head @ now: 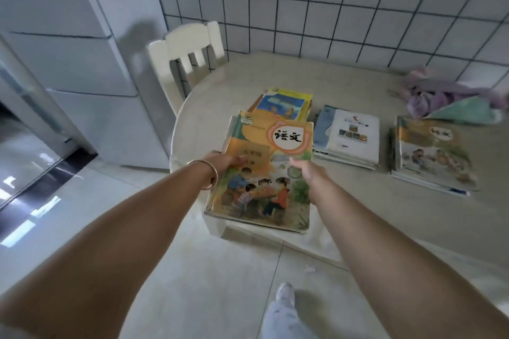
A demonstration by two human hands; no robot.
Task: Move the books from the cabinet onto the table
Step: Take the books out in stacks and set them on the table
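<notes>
Books (264,170) carried as a small stack in both hands, out over the near rim of the pale round counter (209,107). Top cover orange and green, with a white circle bearing two black characters, and below it a drawing of children around a low table; edges of further books peeking out underneath. Left hand (223,161) pinching the stack's left edge, thumb laid on the cover, a thin bangle (209,176) round the wrist. Right hand (305,169) gripping the right edge, thumb on top, fingers hidden under the stack.

Beyond the grip, lying flat on the counter: a stack topped by a blue and yellow cover (283,103). Off to the right of the right hand, a stack topped by a white cover (349,137), and farther right another stack with an orange and green cover (432,154). Past those, crumpled purple cloth (438,90) near the tiled wall (330,2). Beyond the left hand, a white chair (190,49) tucked against the counter. Below the arms, pale floor tiles (209,283) and one white shoe (285,293)
</notes>
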